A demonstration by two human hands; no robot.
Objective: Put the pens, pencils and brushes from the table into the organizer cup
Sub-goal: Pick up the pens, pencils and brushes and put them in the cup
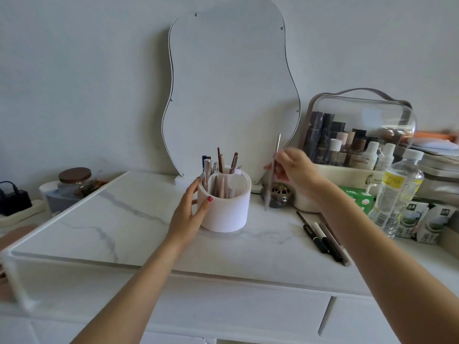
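Note:
A white round organizer cup [227,209] stands mid-table on the marble top, with several pens and pencils [219,165] upright in its compartments. My left hand [191,209] grips the cup's left side. My right hand [295,170] is raised to the right of the cup and pinches a thin, blurred silver brush [273,172] held almost vertical. Several dark pens [323,238] lie on the table at the right, partly behind my right forearm.
A wavy mirror [231,90] leans on the wall behind the cup. A clear-lidded cosmetics case [360,135], a small glass jar [279,196], a water bottle [397,192] and drink cartons [422,224] crowd the right. A lidded jar [75,182] sits far left.

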